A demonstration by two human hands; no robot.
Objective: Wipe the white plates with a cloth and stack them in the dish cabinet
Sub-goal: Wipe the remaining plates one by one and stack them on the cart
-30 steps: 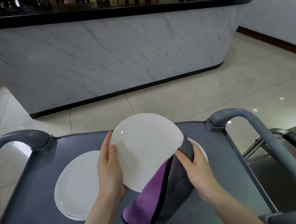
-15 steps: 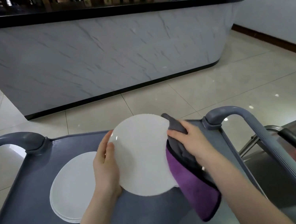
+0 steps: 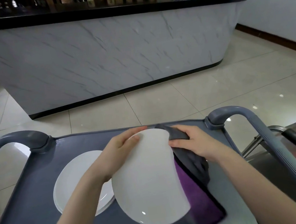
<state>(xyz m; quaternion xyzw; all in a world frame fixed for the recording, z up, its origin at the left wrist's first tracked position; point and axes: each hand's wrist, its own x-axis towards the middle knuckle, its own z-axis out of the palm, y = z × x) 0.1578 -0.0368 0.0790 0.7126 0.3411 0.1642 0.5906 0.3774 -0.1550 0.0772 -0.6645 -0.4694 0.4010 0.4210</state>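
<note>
Since half a second ago the left hand [image 3: 119, 152] is sliding from the plate's left edge up to its far edge, and the plate [image 3: 149, 180] is tipping so that its near rim is swinging closer and lower, while the right hand [image 3: 194, 143] is staying at the far right rim with the cloth [image 3: 198, 181]. The left hand is gripping the white plate with the thumb lying on the face turned toward the viewer and the fingers curling over the far rim, out of sight behind it. The right hand is holding the cloth with its fingers bent round the grey fold, pressing it against the plate's right edge; the rest of the cloth, grey outside and purple inside, is hanging down along the right side of the plate and is reaching the cart's surface. The plate is being held tilted above the middle of the grey cart [image 3: 32, 205], partly covering a stack of white plates [image 3: 73, 180] that is lying flat on the cart to the left. Curved grey handles are rising at the cart's far left [image 3: 18, 138] and far right [image 3: 239, 113] corners. Beyond the cart, a tiled floor [image 3: 198, 96] is leading to a marble-patterned counter [image 3: 106, 56] with a black top.
</note>
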